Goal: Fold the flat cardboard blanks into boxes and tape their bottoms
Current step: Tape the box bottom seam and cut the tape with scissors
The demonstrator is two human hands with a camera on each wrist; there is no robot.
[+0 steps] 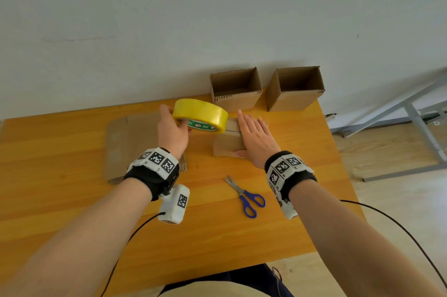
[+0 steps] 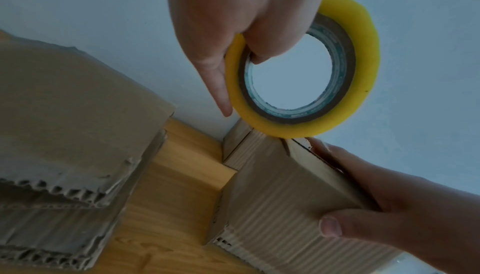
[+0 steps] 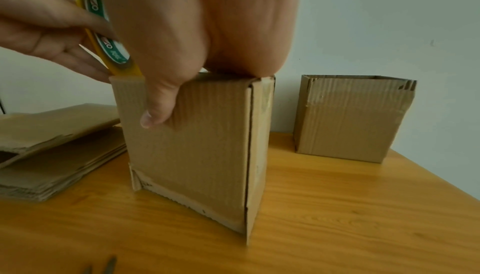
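A folded cardboard box [image 1: 227, 143] [image 2: 275, 192] [image 3: 197, 145] stands upside down on the wooden table [image 1: 72, 212], its closed flaps facing up. My right hand [image 1: 254, 137] [image 2: 369, 196] [image 3: 207, 32] lies flat on those flaps, fingers straight, thumb down the near side. My left hand [image 1: 173, 132] [image 2: 233, 38] [image 3: 46, 32] grips a yellow tape roll [image 1: 200, 115] [image 2: 306, 69] [image 3: 109, 42], fingers hooked through its core. The roll hangs at the box's left top edge. A stack of flat cardboard blanks [image 1: 130, 147] [image 2: 64, 155] [image 3: 52, 145] lies to the left.
Two open-topped finished boxes [image 1: 235, 89] [image 1: 295, 87] stand against the wall at the back right. Blue-handled scissors [image 1: 245, 196] lie on the table in front of the box. The table's right edge [image 1: 338, 163] is close to my right arm. Cables trail from both wrists.
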